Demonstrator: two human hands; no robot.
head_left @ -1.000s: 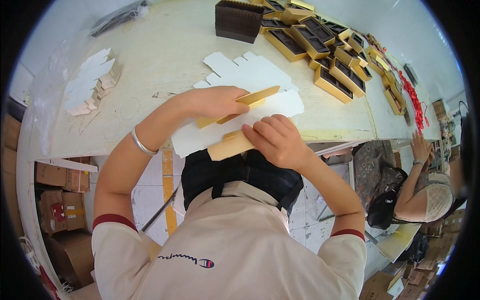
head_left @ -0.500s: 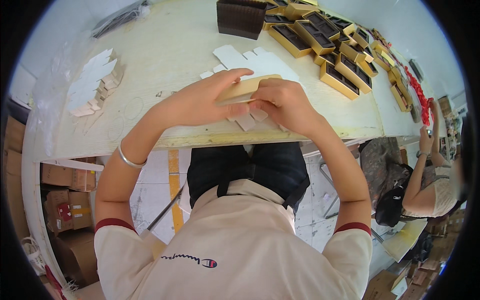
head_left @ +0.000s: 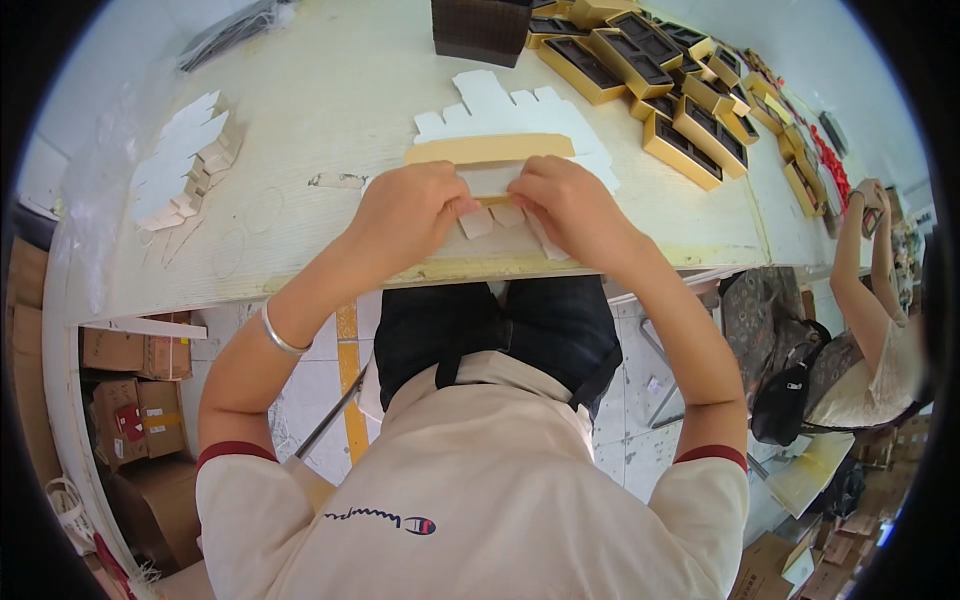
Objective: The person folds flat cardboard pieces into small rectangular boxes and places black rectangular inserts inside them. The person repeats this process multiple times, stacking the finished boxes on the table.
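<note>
A white cardboard box blank with a gold outer face (head_left: 490, 150) is held at the near edge of the table, partly folded up. My left hand (head_left: 415, 205) pinches its left end, fingers closed. At its right end my right hand (head_left: 572, 205) pinches the card the same way. A narrow gold edge shows between the two hands, with small white flaps hanging below it. Just beyond lie flat white box blanks (head_left: 490, 105) with notched edges, partly covered by the folded one. The fingertips are partly hidden behind the card.
On the left stands a pile of white notched blanks (head_left: 185, 165). At the back is a stack of dark brown trays (head_left: 480, 30). Gold boxes with dark inserts (head_left: 685, 150) are heaped at the back right, near red ribbon (head_left: 830, 165). A co-worker's hands (head_left: 872, 195) are far right.
My left hand has gone from spread fingers to a pinch on the blank's left end. The gold side now stands level between both hands. The co-worker's hands have come together higher up.
</note>
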